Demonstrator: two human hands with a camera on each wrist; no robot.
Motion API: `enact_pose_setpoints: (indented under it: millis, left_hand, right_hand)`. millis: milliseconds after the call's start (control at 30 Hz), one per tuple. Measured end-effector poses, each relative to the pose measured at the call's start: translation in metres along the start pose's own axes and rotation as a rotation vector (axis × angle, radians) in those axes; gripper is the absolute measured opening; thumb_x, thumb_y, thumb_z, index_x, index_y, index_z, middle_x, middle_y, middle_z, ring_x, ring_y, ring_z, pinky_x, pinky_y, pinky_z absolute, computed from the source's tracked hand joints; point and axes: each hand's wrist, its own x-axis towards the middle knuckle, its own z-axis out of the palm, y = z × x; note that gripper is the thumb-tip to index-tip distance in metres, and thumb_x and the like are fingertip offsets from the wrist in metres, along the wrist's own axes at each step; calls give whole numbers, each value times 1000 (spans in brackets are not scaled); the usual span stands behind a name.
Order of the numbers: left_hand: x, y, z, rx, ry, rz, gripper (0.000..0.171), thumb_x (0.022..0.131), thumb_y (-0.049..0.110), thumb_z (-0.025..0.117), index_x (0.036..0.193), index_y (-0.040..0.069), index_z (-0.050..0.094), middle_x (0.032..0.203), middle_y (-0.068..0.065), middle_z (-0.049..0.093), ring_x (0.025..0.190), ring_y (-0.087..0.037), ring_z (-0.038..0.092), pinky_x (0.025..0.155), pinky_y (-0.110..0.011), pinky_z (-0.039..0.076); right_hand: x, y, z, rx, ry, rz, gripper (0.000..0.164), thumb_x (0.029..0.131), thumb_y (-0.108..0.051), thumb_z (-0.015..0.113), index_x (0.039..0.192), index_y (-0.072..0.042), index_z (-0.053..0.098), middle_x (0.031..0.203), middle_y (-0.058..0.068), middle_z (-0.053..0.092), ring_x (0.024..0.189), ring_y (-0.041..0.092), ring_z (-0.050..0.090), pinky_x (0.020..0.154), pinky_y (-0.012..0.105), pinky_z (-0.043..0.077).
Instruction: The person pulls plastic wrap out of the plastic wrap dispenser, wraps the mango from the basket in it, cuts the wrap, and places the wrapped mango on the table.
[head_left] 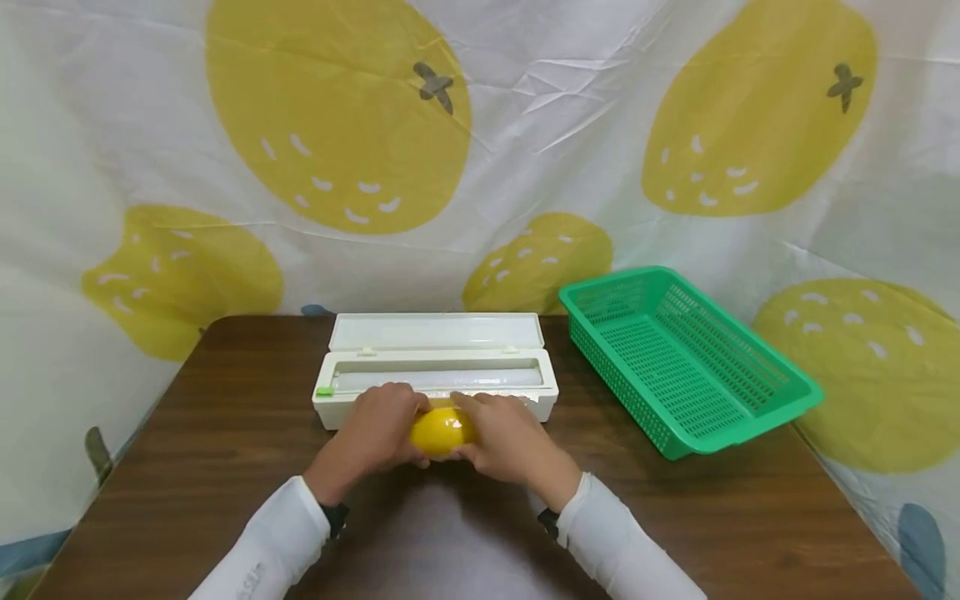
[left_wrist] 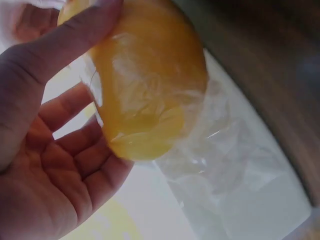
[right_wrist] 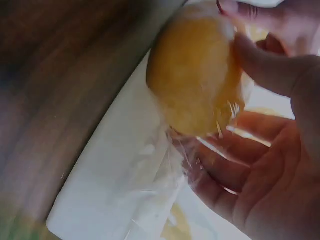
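Note:
Both hands hold a yellow, oval fruit (head_left: pixel 442 431) from its two sides, just in front of a white cling film dispenser (head_left: pixel 435 408). Clear cling film (left_wrist: pixel 220 150) covers the fruit's surface and trails off over the dispenser's front. My left hand (head_left: pixel 380 427) lays its thumb on the fruit, with its fingers curled around behind. From the other side, my right hand (head_left: pixel 506 435) grips the fruit likewise, thumb on it and fingers curled against the film, as the right wrist view shows. The fruit's exact kind is hard to tell.
The dispenser's lid (head_left: pixel 435 332) is folded back, and a film roll (head_left: pixel 438 379) lies inside. To the right, a green plastic basket (head_left: pixel 615 379) stands on the brown wooden table (head_left: pixel 225 467). Behind hangs a lemon-patterned cloth (head_left: pixel 555 108).

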Motion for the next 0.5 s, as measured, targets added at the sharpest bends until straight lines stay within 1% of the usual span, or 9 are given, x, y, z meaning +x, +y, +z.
enact_pose_setpoints:
  millis: [67, 133, 233, 333, 433, 467, 500]
  left_hand:
    - [3, -2, -3, -4, -28, 1, 51, 45, 38, 97, 82, 9, 75, 68, -1, 62, 62, -19, 50, 58, -38, 47]
    - [6, -3, -6, -14, -58, -5, 49, 47, 39, 96, 80, 9, 75, 66, 0, 62, 61, -19, 49, 59, -37, 47]
    - [11, -4, -11, -30, -106, -29, 45, 49, 39, 96, 78, 11, 76, 64, 2, 63, 59, -18, 50, 58, -35, 48]
    - [15, -4, -15, -50, -149, -49, 42, 50, 38, 96, 77, 12, 77, 61, 4, 63, 56, -16, 50, 54, -33, 47]
    - [16, -4, -18, -68, -171, -50, 41, 50, 38, 96, 74, 12, 77, 58, 4, 61, 54, -16, 49, 52, -32, 44]
    - [16, -5, -19, -75, -172, -48, 40, 49, 37, 96, 73, 12, 76, 57, 4, 60, 53, -16, 49, 51, -32, 44]
    - [16, -5, -19, -78, -172, -44, 39, 49, 37, 96, 71, 12, 75, 55, 4, 59, 52, -16, 49, 50, -32, 43]
  right_hand:
    - [-3, -3, 1, -43, 93, -17, 62, 76, -41, 81, 127, -10, 63, 105, 7, 72, 82, 23, 64, 72, 42, 56]
    - [-6, -7, 3, -103, 177, -37, 62, 73, -42, 83, 124, -11, 63, 111, 8, 71, 90, 26, 64, 75, 43, 55]
    - [-8, -13, 8, -207, 251, -90, 71, 65, -45, 88, 122, -13, 62, 115, 8, 65, 98, 28, 60, 80, 43, 52]
    - [-10, -17, 16, -311, 285, -146, 82, 54, -48, 92, 121, -13, 59, 111, 7, 61, 97, 27, 58, 80, 40, 51]
    - [-10, -18, 24, -367, 323, -167, 87, 47, -46, 95, 119, -12, 58, 106, 8, 59, 92, 27, 57, 78, 38, 51]
    - [-9, -18, 26, -370, 340, -171, 84, 48, -41, 95, 118, -12, 59, 104, 8, 59, 90, 27, 56, 76, 38, 51]
    - [-8, -17, 28, -374, 361, -177, 77, 51, -34, 95, 116, -12, 59, 101, 8, 59, 87, 27, 56, 73, 37, 51]
